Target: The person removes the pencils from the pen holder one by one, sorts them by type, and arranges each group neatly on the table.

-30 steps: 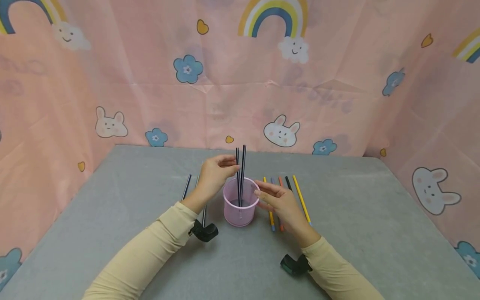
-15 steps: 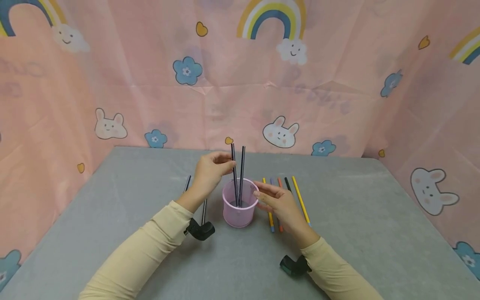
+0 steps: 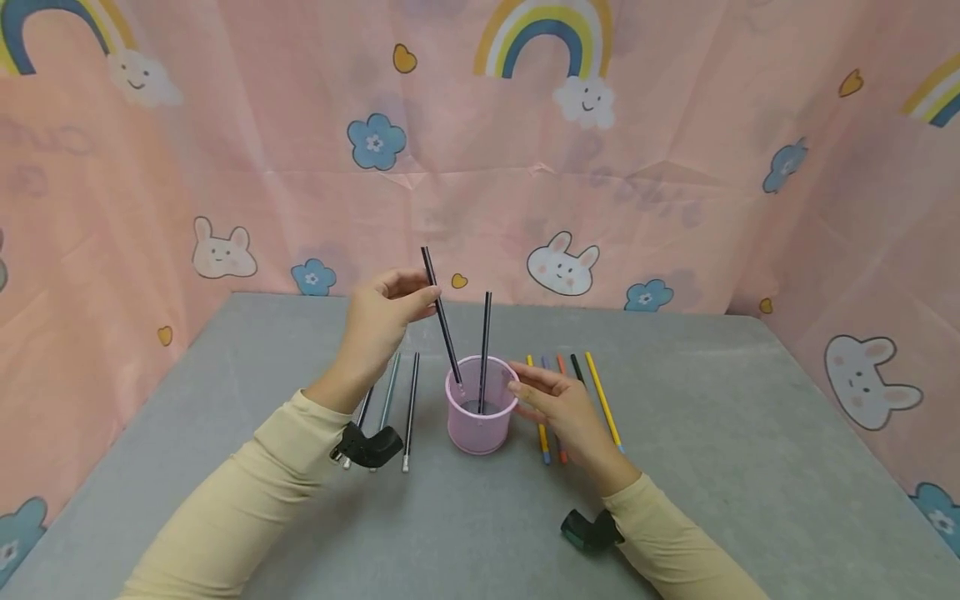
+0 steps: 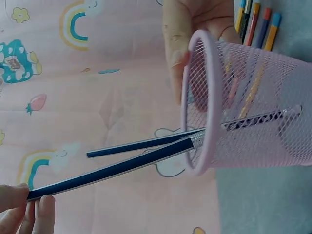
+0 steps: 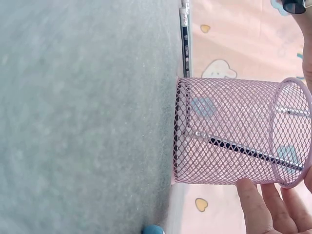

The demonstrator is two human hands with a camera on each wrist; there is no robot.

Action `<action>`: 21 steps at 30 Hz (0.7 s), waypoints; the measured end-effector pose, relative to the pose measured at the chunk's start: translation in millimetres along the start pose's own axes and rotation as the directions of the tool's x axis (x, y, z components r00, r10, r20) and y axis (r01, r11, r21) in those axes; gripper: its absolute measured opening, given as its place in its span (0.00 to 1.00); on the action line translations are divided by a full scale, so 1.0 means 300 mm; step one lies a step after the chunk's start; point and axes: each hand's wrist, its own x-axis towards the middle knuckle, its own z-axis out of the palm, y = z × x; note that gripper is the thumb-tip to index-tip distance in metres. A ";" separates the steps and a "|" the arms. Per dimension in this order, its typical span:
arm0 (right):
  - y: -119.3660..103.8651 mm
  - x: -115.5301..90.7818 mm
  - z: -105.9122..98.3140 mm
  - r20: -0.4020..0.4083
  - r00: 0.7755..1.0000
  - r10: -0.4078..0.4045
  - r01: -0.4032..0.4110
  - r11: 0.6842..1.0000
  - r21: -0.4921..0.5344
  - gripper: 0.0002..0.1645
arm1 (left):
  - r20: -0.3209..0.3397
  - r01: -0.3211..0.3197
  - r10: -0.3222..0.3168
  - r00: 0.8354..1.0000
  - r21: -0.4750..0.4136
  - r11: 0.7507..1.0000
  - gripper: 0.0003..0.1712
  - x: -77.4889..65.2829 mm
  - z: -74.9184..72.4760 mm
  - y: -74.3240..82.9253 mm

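In the head view my left hand [image 3: 382,325] pinches a dark striped pencil [image 3: 442,321] near its upper end. The pencil tilts left, its eraser end at the mouth of a pink mesh pencil cup [image 3: 480,433]. Another dark pencil [image 3: 485,350] stands inside the cup; in the left wrist view the two cross near the rim. My right hand [image 3: 562,408] holds the cup's right side, thumb by the rim and fingers round the back. Its fingers [image 5: 256,204] touch the mesh wall in the right wrist view.
Left of the cup, several pencils, including a black one [image 3: 411,417], lie on the grey table [image 3: 712,467]. On its right lies a row of coloured pencils, with a yellow one [image 3: 602,400] outermost. A pink patterned cloth [image 3: 450,208] hangs behind.
My left hand has moved left and up, drawing its pencil from deep in the cup to the rim. The right hand and cup have stayed put.
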 end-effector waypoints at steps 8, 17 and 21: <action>-0.001 -0.002 -0.001 0.010 1.000 -0.004 0.004 1.000 0.009 0.29 | -0.040 -0.036 0.035 0.999 -0.021 0.999 0.16 0.000 -0.058 0.038; -0.001 -0.002 0.000 0.007 1.000 0.000 -0.001 1.000 0.013 0.29 | -0.062 -0.035 0.035 0.997 0.007 0.999 0.16 0.002 -0.118 0.062; -0.001 -0.002 -0.001 0.003 1.000 -0.001 0.001 1.000 0.014 0.29 | -0.068 -0.026 0.030 0.997 0.061 0.998 0.16 0.001 -0.146 0.064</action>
